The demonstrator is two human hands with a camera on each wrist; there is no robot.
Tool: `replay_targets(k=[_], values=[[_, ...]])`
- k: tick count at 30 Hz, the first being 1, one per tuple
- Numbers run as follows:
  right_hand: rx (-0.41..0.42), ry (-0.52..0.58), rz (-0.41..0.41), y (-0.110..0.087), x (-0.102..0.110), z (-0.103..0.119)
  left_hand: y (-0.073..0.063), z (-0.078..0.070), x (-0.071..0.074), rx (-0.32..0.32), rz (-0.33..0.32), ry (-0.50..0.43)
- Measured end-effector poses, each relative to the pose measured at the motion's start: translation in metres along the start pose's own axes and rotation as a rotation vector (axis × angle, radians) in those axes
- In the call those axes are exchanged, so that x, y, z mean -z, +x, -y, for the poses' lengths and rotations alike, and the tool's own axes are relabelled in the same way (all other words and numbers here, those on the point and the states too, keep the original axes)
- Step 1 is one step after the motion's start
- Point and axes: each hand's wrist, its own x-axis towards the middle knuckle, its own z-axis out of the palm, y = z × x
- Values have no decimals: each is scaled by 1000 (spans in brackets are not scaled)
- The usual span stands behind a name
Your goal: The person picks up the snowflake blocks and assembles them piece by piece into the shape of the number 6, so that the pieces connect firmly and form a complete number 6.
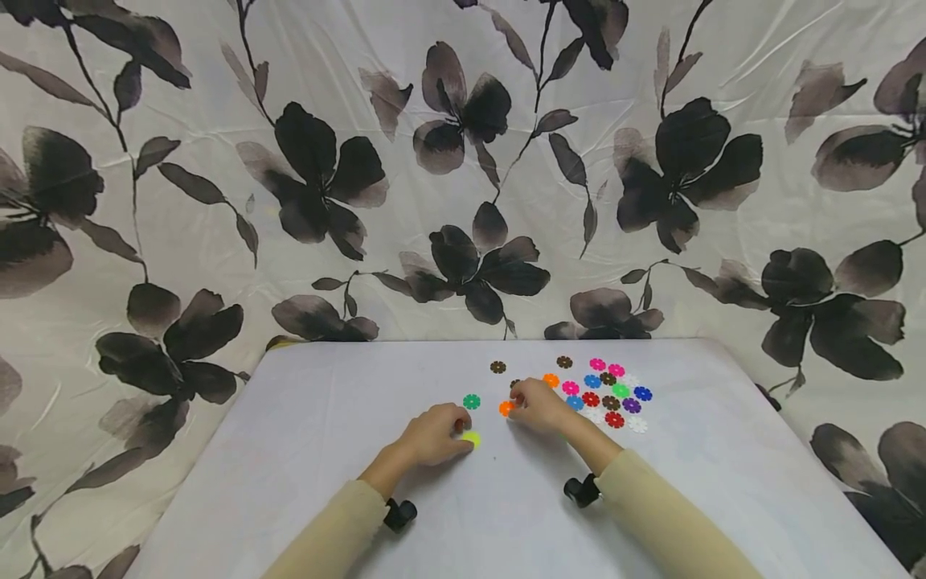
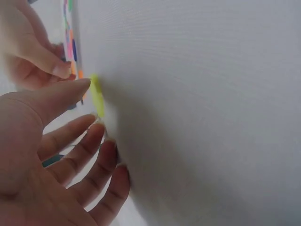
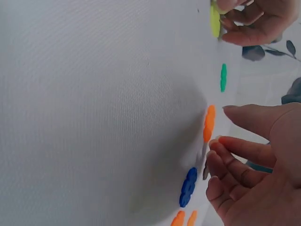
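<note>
On the white tabletop, a yellow notched plastic disc (image 1: 471,439) sits between the thumb and fingertips of my left hand (image 1: 432,436). The left wrist view has the thumb tip at one edge of that yellow disc (image 2: 97,95) and the index fingertip at the other, pinching it. My right hand (image 1: 538,404) is over an orange notched disc (image 1: 506,408). Its thumb and curved index finger hover just off the orange disc (image 3: 209,124) in the right wrist view. A green disc (image 1: 472,401) lies beyond the left hand. One brown disc is partly hidden behind the right fingers.
Several discs in mixed colours, among them a red one (image 1: 614,420), a purple one (image 1: 632,405) and a blue one (image 1: 643,393), lie scattered right of my right hand. A lone brown disc (image 1: 497,367) is near the back edge. Flowered cloth (image 1: 463,193) hangs behind the table (image 1: 289,450).
</note>
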Motion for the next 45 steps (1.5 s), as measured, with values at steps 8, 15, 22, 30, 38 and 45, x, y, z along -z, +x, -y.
replay_targets(k=[8, 15, 22, 30, 38, 45], values=[[-18, -44, -1, 6, -8, 1, 3, -1, -4, 49, 5, -36], [-32, -71, -6, 5, -7, 2, 6, -2, -7, 71, 11, -91], [-56, -19, 6, 0, -4, 0, 3, -4, -8, 64, -16, -88], [-29, 79, -4, -11, 0, -4, 0, 1, -12, 22, -39, -197], [-29, 353, 2, -33, 14, -3, -3, -5, -7, -21, -29, -278], [-70, 510, 29, -53, 23, 8, -7, -15, -2, -151, -66, -326]])
